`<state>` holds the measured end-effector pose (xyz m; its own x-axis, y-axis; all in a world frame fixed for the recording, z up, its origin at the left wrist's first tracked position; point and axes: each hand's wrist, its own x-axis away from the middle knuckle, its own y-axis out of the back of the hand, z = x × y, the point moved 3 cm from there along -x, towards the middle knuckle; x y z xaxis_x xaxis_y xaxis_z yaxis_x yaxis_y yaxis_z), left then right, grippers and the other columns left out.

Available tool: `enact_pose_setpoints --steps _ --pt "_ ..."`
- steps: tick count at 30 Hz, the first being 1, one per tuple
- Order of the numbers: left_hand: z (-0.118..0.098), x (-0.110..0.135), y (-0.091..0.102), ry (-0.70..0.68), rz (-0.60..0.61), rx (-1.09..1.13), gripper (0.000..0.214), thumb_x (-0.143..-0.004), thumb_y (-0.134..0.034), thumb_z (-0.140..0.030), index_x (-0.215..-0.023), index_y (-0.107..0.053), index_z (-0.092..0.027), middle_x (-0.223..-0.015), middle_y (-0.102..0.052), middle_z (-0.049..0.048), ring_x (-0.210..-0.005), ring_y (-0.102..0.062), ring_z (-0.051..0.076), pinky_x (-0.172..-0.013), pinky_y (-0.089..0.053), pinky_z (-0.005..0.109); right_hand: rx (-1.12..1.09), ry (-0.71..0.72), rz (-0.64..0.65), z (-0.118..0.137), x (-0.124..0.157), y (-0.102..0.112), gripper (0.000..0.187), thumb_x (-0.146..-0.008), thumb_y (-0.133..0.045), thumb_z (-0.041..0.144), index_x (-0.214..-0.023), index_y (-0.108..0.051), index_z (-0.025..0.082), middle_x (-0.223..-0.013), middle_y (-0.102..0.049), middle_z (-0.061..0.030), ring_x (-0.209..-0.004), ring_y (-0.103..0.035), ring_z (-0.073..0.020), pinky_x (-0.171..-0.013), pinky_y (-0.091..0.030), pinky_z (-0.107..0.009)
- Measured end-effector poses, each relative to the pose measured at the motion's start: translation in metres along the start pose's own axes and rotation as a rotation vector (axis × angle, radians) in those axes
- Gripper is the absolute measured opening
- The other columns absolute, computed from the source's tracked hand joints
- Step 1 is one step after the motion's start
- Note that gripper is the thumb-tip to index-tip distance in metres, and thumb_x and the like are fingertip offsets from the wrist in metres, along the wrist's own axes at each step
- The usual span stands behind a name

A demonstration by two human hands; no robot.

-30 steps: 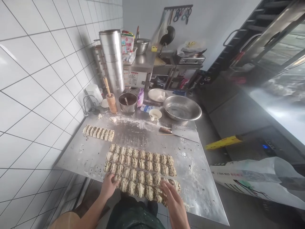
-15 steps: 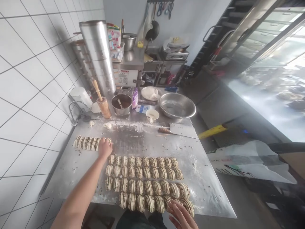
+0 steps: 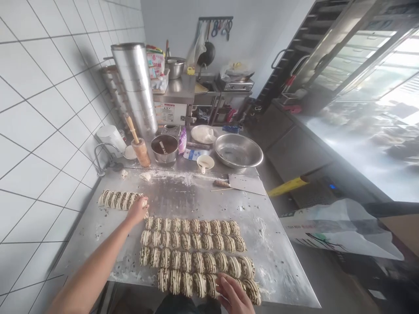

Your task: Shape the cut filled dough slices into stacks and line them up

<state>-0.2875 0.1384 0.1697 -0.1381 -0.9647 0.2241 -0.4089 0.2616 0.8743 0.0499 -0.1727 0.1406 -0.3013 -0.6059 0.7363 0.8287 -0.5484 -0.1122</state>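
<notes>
A row of sliced, filled dough pieces [image 3: 116, 199] lies on the left of the metal table. At the right end of that row is my left hand [image 3: 137, 210], its fingers closed around an end slice, which is partly hidden. Several rows of layered dough pieces [image 3: 196, 242], with light strips and dark filling, fill the front middle. Over the nearest row reaches my right hand [image 3: 234, 293], fingers extended and somewhat bent, fingertips at or touching the pieces. It covers part of that row, and I see nothing held in it.
A wide dough scraper [image 3: 247, 184] with a wooden handle lies at the right back. Behind stand a steel basin [image 3: 238, 150], a white small bowl [image 3: 205, 162], a pot of dark filling [image 3: 164, 148] and a wooden mortar [image 3: 141, 152]. A tiled wall [image 3: 36, 144] borders the left.
My left hand has drawn slightly toward me at the row's end, with a slice in its fingers. My right hand has shifted left along the nearest row. The camera view has tilted up slightly.
</notes>
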Motion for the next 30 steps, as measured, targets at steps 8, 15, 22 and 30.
enact_pose_setpoints --steps 8,15,22,30 --pt "-0.147 0.174 0.032 -0.148 0.163 0.552 0.048 -0.098 -0.055 -0.058 -0.126 -0.061 -0.02 -0.113 -0.072 0.0101 -0.082 -0.071 0.02 -0.066 -0.057 0.03 0.286 0.167 0.94 0.07 0.058 -0.078 0.093 -0.071 -0.084 0.067 -0.143 -0.054 0.018 -0.149 -0.054 -0.0195 -0.11 -0.068 -0.0299 -0.094 -0.056 -0.044" --pt "-0.22 0.293 0.05 -0.747 0.178 0.216 0.065 -0.098 -0.05 -0.02 -0.16 -0.035 -0.032 -0.168 -0.038 0.0085 -0.153 -0.04 0.03 -0.124 -0.042 0.048 0.245 0.038 1.333 0.098 0.121 -0.027 0.048 -0.086 -0.08 0.046 -0.12 -0.068 0.014 -0.112 -0.076 -0.0146 -0.099 -0.074 -0.0245 -0.087 -0.056 -0.035" --pt "-0.231 0.331 0.025 -0.867 -0.137 0.013 0.065 -0.099 -0.047 -0.008 -0.158 -0.039 -0.032 -0.148 -0.063 0.009 -0.134 -0.062 0.023 -0.111 -0.054 0.039 0.174 0.125 1.452 0.077 0.135 0.006 0.035 -0.081 -0.083 0.044 -0.103 -0.078 0.018 -0.12 -0.073 -0.0114 -0.112 -0.069 -0.0305 -0.098 -0.052 -0.041" --pt "-0.282 0.361 -0.04 -0.051 0.184 0.956 0.025 -0.083 -0.075 -0.032 -0.066 -0.067 -0.015 -0.065 -0.065 0.0036 -0.068 -0.064 0.02 -0.063 -0.048 0.029 0.182 0.736 0.999 0.062 0.12 0.032 0.026 -0.09 -0.074 0.052 -0.1 -0.08 0.029 -0.173 -0.022 0.0002 -0.158 -0.021 -0.0384 -0.119 -0.043 -0.05"
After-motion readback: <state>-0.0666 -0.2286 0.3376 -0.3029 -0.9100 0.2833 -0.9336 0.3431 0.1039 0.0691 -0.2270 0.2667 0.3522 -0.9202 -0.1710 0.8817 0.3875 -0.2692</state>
